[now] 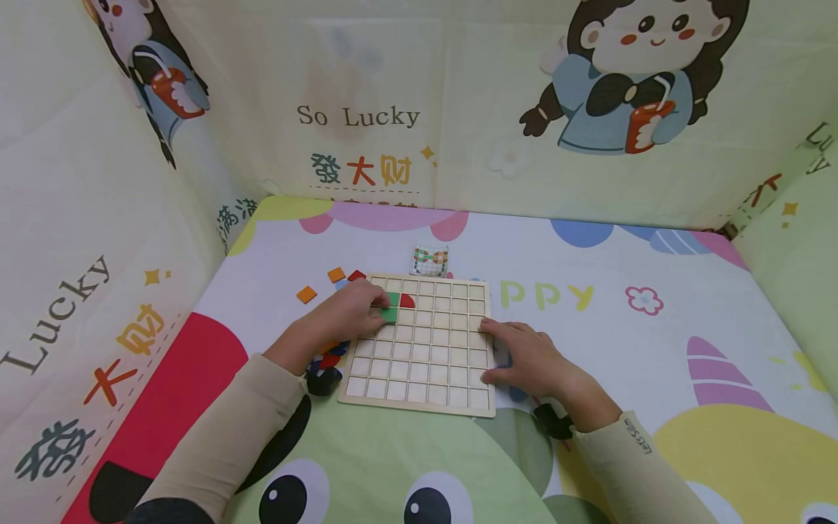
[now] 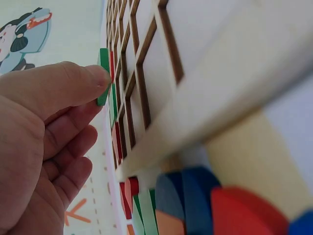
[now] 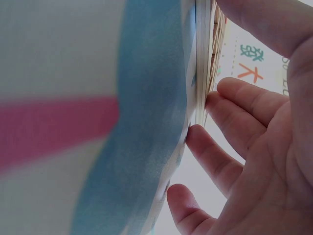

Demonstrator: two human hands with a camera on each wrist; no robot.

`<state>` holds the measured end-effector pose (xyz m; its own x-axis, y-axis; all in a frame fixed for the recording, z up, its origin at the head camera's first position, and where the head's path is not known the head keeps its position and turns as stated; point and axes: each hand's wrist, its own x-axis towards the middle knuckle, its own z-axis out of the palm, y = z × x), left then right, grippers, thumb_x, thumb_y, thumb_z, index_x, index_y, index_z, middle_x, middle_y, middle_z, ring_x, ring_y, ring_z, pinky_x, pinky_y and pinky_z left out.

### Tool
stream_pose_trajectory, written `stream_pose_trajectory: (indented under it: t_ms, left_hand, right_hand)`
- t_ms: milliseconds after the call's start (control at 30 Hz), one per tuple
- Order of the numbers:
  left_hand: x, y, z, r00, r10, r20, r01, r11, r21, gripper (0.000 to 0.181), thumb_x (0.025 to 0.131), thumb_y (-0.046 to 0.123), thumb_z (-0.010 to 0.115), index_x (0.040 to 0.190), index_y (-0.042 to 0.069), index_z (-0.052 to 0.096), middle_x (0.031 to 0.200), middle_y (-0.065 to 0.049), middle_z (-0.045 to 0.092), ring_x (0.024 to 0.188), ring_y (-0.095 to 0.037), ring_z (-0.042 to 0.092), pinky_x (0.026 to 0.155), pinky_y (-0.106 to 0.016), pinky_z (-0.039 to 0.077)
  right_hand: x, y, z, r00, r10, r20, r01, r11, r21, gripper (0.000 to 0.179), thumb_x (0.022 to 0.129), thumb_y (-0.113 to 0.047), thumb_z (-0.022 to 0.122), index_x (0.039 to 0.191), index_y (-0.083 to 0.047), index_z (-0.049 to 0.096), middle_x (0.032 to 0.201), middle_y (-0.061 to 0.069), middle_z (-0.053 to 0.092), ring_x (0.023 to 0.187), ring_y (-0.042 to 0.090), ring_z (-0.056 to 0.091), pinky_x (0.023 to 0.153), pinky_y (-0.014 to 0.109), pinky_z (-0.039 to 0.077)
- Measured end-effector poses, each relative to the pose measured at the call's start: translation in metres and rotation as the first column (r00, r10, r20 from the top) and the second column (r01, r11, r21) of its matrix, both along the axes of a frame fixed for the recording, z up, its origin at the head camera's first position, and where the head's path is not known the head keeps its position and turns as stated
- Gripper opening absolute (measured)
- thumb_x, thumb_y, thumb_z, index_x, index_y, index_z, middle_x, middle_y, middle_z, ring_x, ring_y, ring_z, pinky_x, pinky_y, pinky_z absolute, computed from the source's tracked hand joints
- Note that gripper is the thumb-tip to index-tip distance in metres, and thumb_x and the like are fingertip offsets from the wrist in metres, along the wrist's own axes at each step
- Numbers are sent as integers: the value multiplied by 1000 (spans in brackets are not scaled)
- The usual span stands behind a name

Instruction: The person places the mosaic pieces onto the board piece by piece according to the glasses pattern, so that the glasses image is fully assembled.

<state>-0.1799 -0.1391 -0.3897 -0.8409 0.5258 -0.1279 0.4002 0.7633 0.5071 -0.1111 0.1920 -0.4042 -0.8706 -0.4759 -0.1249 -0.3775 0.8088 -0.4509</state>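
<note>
A wooden grid board (image 1: 419,410) lies flat on the table. My left hand (image 1: 350,313) is over its upper left part and pinches a green square tile (image 2: 102,73) between thumb and fingers. In the left wrist view that tile stands out above the grid, with another green tile (image 2: 114,102) lower in it. A red quarter-round piece (image 1: 407,300) sits in a cell just right of the green. At the board's right edge, my right hand (image 1: 530,356) rests with fingers spread, fingertips and thumb touching the frame. Its fingers (image 3: 230,115) are relaxed and hold nothing.
Orange square tiles (image 1: 306,294) and other coloured pieces lie left of the board. More red, blue and green pieces (image 2: 244,208) lie beside its left edge, partly under my left wrist. A small pattern card (image 1: 429,260) is behind the board. Printed cloth walls (image 1: 458,175) surround the table.
</note>
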Motion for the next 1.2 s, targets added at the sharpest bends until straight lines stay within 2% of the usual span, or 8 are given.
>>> stream_pose_trajectory:
  t_ms: [267, 467, 1200]
  left_hand:
    - [-2, 11, -3, 999, -24, -26, 23, 999, -29, 19, 91, 14, 71, 107, 4, 71, 104, -4, 65, 100, -22, 54, 86, -35, 51]
    - [-4, 16, -4, 996, -61, -60, 60, 998, -14, 15, 90, 14, 73, 103, 4, 72, 100, -3, 66, 97, -21, 55, 82, -33, 51]
    - [-8, 25, -6, 999, -51, -19, 51, 998, -34, 19, 93, 15, 73, 109, 5, 72, 107, -4, 67, 103, -22, 56, 92, -37, 50]
  right_hand:
    - [0, 1, 0, 1000, 2, -6, -2, 1000, 1, 78, 83, -33, 82, 148, -8, 47, 151, 13, 46, 133, 41, 42, 93, 66, 36]
    - [0, 0, -1, 1000, 2, -6, -2, 1000, 3, 78, 83, -33, 82, 148, -7, 47, 150, 13, 47, 134, 41, 42, 94, 66, 36]
    - [-1, 1, -2, 1000, 8, -12, -9, 1000, -2, 77, 83, -33, 81, 147, -8, 47, 149, 12, 48, 133, 41, 43, 93, 66, 37]
